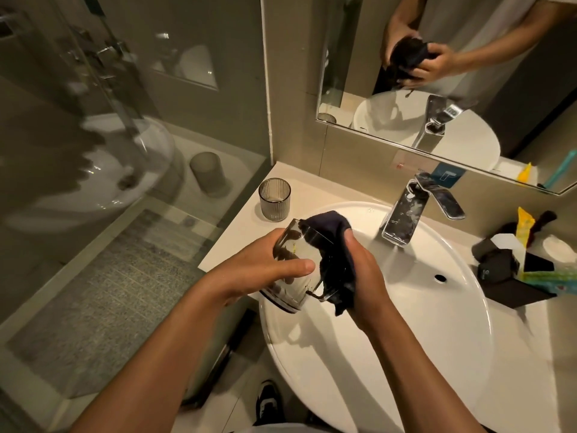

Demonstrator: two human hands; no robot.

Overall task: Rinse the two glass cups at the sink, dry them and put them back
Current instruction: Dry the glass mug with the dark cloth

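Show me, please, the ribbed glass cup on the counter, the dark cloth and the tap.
ribbed glass cup (274,200), head view, side wall.
dark cloth (338,267), head view, middle fold.
tap (402,214), head view, chrome body.

Ribbed smoky glass cup (274,199), glossy white sink (406,307), mirror-bright chrome tap (406,210)

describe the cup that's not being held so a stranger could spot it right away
Start at the white sink and go to the counter at its back left corner. The ribbed cup stands upright there by itself, while the other cup is tilted in the hands with a dark cloth.
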